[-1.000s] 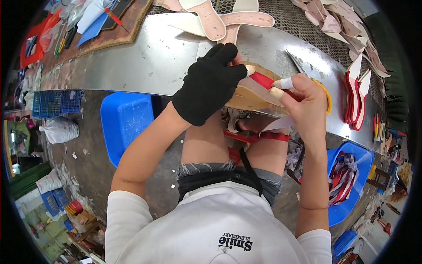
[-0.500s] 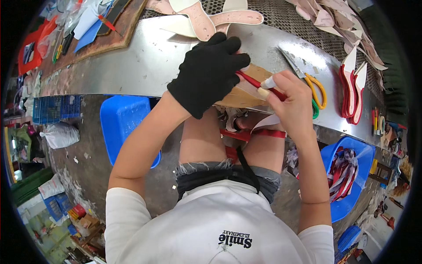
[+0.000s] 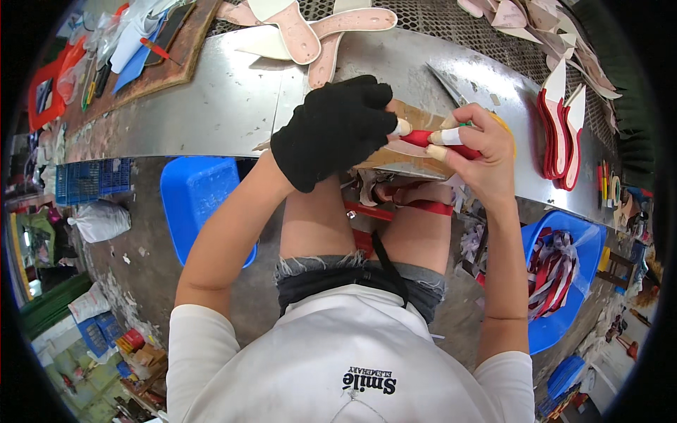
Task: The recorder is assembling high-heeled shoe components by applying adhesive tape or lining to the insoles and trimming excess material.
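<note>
My left hand point(image 3: 335, 130), in a black glove, is closed with its fingertips on the left end of a red strip point(image 3: 417, 138). My right hand point(image 3: 483, 151), with white wraps on its thumb and a finger, pinches the same strip further right. A pale pink edge shows under the strip; whatever it belongs to is mostly hidden by the hands. Below them, a brown board point(image 3: 423, 164) lies at the table's near edge. Just beyond the right hand are scissors point(image 3: 448, 84), their handles largely covered by it.
Pale pink insole-shaped pieces point(image 3: 352, 22) lie at the far side of the metal table point(image 3: 211, 106). Red-edged insole pieces point(image 3: 557, 134) are stacked on the right. Below stand a blue bin point(image 3: 201, 197) and another blue bin point(image 3: 564, 324) holding red and white strips.
Both hands have shifted slightly toward the right and nearer each other along the red strip. My right hand now covers more of the scissors' handles.
</note>
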